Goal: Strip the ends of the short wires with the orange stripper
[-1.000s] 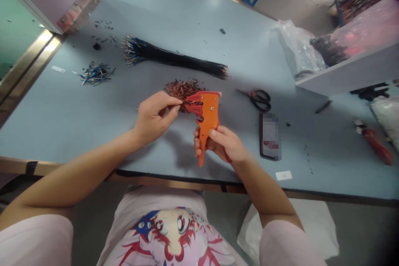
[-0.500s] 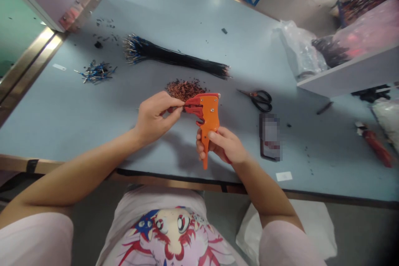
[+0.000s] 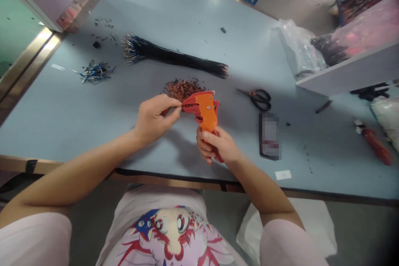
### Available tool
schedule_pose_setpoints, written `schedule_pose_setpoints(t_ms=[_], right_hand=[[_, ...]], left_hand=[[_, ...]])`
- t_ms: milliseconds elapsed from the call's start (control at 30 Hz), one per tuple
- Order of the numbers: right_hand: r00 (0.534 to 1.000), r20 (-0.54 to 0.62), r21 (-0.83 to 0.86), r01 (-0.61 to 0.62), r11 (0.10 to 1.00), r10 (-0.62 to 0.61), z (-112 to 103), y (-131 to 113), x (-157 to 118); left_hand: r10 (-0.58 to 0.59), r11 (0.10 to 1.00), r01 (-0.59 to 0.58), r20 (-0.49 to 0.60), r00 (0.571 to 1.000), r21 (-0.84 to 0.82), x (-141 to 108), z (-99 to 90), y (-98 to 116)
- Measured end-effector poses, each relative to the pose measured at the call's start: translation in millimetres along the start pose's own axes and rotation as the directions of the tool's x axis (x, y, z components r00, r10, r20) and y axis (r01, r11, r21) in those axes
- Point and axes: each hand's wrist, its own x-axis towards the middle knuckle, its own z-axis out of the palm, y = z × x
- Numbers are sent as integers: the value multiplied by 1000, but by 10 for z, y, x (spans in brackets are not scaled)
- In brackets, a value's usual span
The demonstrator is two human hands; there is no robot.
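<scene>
My right hand (image 3: 217,144) is wrapped around the handles of an orange and red wire stripper (image 3: 207,111), its jaws pointing left. In front of those jaws, my left hand (image 3: 157,117) is closed in a pinch on a thin dark wire (image 3: 168,111). The wire's end meets the jaws, and most of its length is hidden by the fingers. Just behind the tool lies a heap of copper-coloured strands and dark scraps (image 3: 182,88). Farther back rests a long bundle of black wires (image 3: 181,57) with blue and metal terminals at its left end.
To the left is a small pile of blue-and-metal terminal pieces (image 3: 96,72). Black-handled scissors (image 3: 260,99) and a phone (image 3: 264,149) lie right of my hands. A raised shelf (image 3: 349,74) holding plastic bags stands at the right, near a red-handled tool (image 3: 376,145).
My right hand has squeezed the stripper's handles closer together, and the tool has tilted and shifted slightly left. The left hand keeps its pinch at the jaws, almost still.
</scene>
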Motion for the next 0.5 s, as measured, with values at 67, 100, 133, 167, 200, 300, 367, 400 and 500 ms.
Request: schedule_pose_setpoints(t_ms=[67,100,133,167,200,300,367,400,500], right_hand=[[1000,31,-20,1,1000,0,-33,-12,-5],[999,43,-41,13,999,-11,-57,-22,-10],[998,50,-73,36,997,-32,-83,-34,-17],[997,50,-114,68,991,-62,-113,-49,-24],[994,40,-168,103,980,-98,-143,-64,-33],[962,-76,-428,204,880,-260,-214,-109,-55],[899,-161,-677,200,709,-408,-221,-123,-60],[865,-179,-784,164,599,-470,-210,-122,-57],[828,-181,-920,48,389,-531,-139,-82,-28]], left_hand=[[-1,1000,1,-4,1000,-8,11,-4,-8],[-5,1000,5,-11,1000,-10,18,-9,-15],[-10,1000,10,-22,1000,-9,27,-15,-24],[-16,1000,16,-35,999,-4,37,-21,-37],[-20,1000,20,-51,998,0,48,-28,-54],[-29,1000,30,-125,992,3,89,-50,-126],[-39,999,39,-190,981,-3,120,-64,-170],[-44,999,44,-220,975,-7,133,-70,-181],[-40,999,30,-279,959,-43,147,-78,-152]])
